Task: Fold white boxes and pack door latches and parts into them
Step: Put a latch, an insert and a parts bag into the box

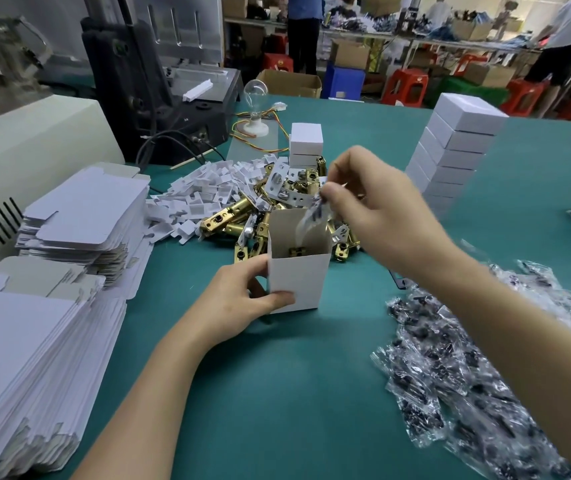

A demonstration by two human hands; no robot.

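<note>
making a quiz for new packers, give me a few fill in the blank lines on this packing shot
1. The left hand steadies an upright white box whose top is ___.
2. The right hand pinches a small clear bag over the box; the heap of such bags lies to the person's ___.
3. The flat box blanks are stacked to the person's ___.
4. The brass latches are piled ___ the box.
Missing: open; right; left; behind.

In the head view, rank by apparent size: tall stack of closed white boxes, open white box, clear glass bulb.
1. Tall stack of closed white boxes
2. Open white box
3. Clear glass bulb, which stands farther away
</note>
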